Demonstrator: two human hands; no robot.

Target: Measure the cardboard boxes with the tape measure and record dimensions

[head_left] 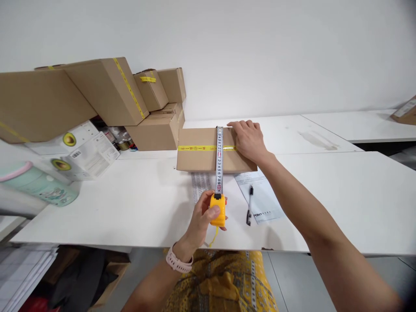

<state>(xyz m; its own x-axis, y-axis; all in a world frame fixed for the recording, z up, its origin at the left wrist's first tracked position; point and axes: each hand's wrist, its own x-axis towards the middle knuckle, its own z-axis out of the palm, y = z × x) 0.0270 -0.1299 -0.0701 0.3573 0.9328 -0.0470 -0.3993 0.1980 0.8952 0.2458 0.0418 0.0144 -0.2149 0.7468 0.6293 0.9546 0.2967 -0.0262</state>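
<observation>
A yellow tape measure [217, 210] is gripped in my left hand [201, 221], above the table's front part. Its silver blade [219, 162] is drawn out across the top of a closed cardboard box [198, 160], and the end hook sits at the box's far edge. Yellow printed tape runs along the box lid, passing under the blade. My right hand [249, 138] is closed over the box's far right part, with the index finger reaching toward the blade's end. Under and before the box lie a printed sheet [201, 184] and a pale document [264, 203] with a pen [250, 206] on it.
Several cardboard boxes [107, 91] are stacked at the left, over a white carton with avocado pictures [94, 151]. A mint-green bottle [40, 184] lies tilted near them. Another box [406, 112] stands at the far right of the white table [341, 195].
</observation>
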